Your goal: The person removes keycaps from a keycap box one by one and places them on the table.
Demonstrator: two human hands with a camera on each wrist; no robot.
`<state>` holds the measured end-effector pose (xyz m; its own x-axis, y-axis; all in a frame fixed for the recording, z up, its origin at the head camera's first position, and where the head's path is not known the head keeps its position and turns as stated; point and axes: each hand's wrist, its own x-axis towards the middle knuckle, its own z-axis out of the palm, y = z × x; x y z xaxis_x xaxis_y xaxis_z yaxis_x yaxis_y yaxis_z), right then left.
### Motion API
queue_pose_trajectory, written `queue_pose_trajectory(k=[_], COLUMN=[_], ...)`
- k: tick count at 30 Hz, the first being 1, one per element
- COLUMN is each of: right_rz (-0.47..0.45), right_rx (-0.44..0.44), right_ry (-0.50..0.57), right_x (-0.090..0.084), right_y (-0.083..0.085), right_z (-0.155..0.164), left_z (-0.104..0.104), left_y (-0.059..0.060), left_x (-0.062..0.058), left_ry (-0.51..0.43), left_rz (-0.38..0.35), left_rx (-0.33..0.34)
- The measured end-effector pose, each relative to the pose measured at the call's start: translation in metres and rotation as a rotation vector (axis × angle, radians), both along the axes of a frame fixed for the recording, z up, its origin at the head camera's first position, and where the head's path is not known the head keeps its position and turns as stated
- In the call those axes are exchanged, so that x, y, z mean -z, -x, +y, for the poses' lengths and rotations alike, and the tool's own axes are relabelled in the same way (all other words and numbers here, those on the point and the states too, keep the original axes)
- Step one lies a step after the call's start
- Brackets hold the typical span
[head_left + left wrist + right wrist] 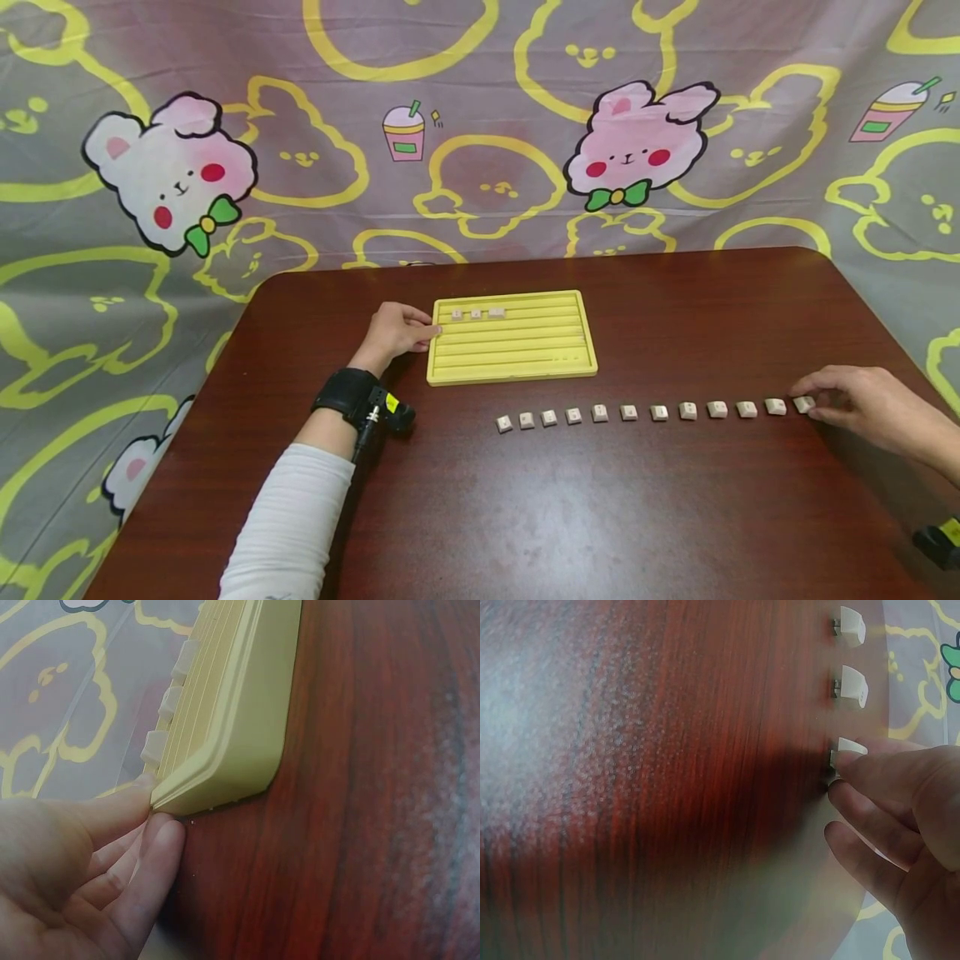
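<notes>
My left hand (396,330) holds the left edge of a ridged yellow tray (510,368), thumb over the rim and fingers against its side wall. Three pale keycaps, one of them a wider keycap (497,313), sit along the tray's top row at its left end. At the far right, my right hand (862,406) pinches a pale keycap (804,405) between thumb and finger. The right wrist view shows this keycap (852,745) upright at table level, partly hidden by the thumb. It is the rightmost of a spaced row of keycaps.
The rest of the row, with one keycap (599,412) near its middle, runs across the dark wooden table (570,517) in front of the tray. A patterned cloth (495,108) hangs behind the table's far edge.
</notes>
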<state>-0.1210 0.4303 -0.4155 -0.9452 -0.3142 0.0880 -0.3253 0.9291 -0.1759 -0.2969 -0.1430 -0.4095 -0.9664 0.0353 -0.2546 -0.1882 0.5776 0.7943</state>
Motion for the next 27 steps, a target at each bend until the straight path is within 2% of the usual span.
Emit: queue_pose_trajectory(k=[8, 15, 20, 27], right_rz=[-0.057, -0.031, -0.112, -0.065], right_rx=[0.034, 0.019, 0.044, 0.004], right_ry=[-0.009, -0.010, -0.012, -0.070], right_x=[-0.003, -0.006, -0.016, -0.035], right_y=[0.001, 0.001, 0.004, 0.015], right_z=[0.000, 0.005, 0.004, -0.002], left_z=[0.000, -0.001, -0.001, -0.001], left_y=[0.001, 0.000, 0.001, 0.000], left_x=[0.001, 0.001, 0.001, 0.001], left_ry=[0.001, -0.003, -0.001, -0.007], left_rz=[-0.001, -0.009, -0.006, -0.008], left_rx=[0.003, 0.003, 0.002, -0.001])
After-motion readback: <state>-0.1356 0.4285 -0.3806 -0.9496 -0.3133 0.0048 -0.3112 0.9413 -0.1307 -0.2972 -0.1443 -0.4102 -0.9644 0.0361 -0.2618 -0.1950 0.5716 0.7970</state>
